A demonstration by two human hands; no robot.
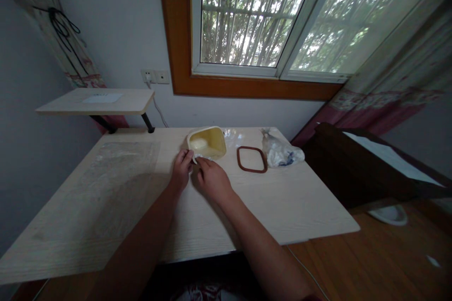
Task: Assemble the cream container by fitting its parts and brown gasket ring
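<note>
A pale yellow plastic container (209,142) lies tipped on its side on the light wooden table (289,202), its opening turned toward me. My left hand (181,171) pinches the container's near left rim with thumb and fingers. My right hand (212,179) rests just right of it, fingers curled at the lower rim; what they grip is hidden. A brown rubber sealing ring (251,159) lies flat on the table to the right of the container, apart from both hands.
A crumpled clear plastic bag (280,153) lies right of the ring. A clear plastic sheet (116,174) covers the table's left part. A raised shelf (95,101) stands at the back left. A dark wooden bed frame (353,164) adjoins the table's right side.
</note>
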